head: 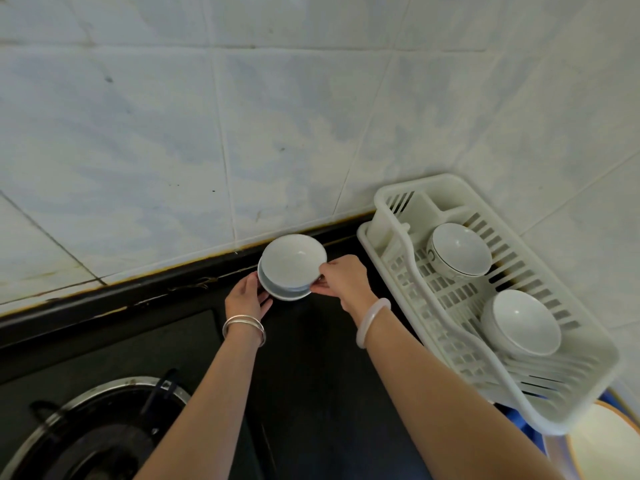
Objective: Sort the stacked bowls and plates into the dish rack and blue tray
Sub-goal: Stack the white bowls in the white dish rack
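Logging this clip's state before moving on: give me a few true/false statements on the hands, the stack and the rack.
1. Both hands touch the stacked dishes. True: left hand and right hand are at its sides.
2. The dish rack holds three bowls. False: two, far bowl and near bowl.
3. The stack sits inside the rack. False: it is left of the rack, over the black counter.
4. A stove burner lies at lower left. True.

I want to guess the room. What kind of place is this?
Most likely a home kitchen: a gas burner set in a dark countertop, a white dish rack holding bowls, and a tiled wall behind.
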Motion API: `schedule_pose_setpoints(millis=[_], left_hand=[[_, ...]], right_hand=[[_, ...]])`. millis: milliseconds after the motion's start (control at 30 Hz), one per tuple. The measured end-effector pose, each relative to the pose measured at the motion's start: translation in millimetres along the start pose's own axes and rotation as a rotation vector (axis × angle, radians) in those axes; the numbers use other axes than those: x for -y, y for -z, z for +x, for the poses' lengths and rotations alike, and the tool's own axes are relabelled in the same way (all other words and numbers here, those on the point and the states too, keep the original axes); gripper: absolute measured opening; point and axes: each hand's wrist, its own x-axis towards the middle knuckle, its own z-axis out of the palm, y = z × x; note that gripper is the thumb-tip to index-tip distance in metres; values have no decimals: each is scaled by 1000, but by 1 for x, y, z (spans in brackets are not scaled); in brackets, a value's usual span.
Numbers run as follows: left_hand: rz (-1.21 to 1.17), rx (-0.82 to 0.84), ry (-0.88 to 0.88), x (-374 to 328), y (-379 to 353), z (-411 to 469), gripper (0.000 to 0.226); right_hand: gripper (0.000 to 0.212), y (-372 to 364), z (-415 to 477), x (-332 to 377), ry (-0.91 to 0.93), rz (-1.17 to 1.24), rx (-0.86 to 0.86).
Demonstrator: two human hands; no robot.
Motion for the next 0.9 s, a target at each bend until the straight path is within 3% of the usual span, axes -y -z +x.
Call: schedule_pose_setpoints(millis=[133,433,600,900], left_hand=[[-3,-5,10,-2,-1,3,29],[51,35,29,-11,-1,4,30],[37,83,73,-19,-3,-1,28],[122,179,-18,-24,-19,-30,25]], right_hand=[[3,-4,2,-4,-27,-44,-3],[32,0,5,-2,-98,-90,67],[48,0,2,0,-153,134,224],[47,39,-24,-8,-50,281,187]])
